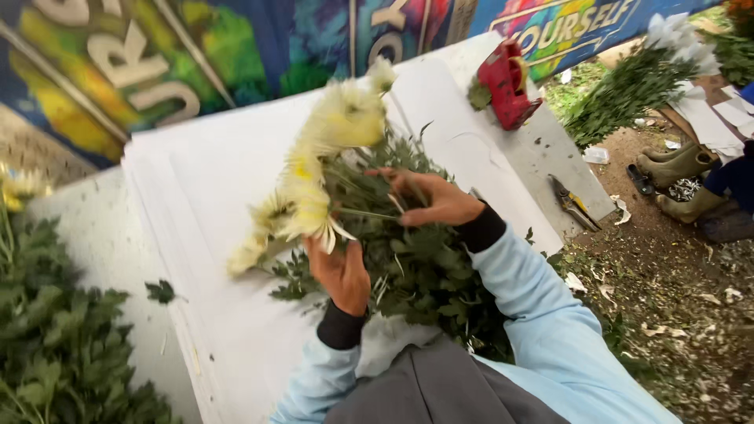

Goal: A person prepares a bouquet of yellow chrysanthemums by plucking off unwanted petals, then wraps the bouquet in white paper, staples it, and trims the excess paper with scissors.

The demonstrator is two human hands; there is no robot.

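Left hand (342,272) is closed around the stems just below the pale yellow flower heads, holding the bunch of flowers (330,169) up over the stack of white paper sheets (228,173). Right hand (430,198) lies on the far side of that bunch from the left, palm down on the green leaves (424,267), its fingers curled and pinching among the thin stems. Both arms wear light blue sleeves with black cuffs. The bunch sits above the middle of the white sheets, blooms pointing away from the person and leafy stems trailing back toward the body. Beyond the sheets' far right corner stands a red tool (509,82) on the grey table (542,157), and a pair of pruning shears (572,202) lies near the table edge, to the right of the sheets. Left of the sheets is a heap of leafy stems (55,338). Another bunch with white blooms (644,74) lies well to the right, near another person's rubber boots (679,177) on the littered ground
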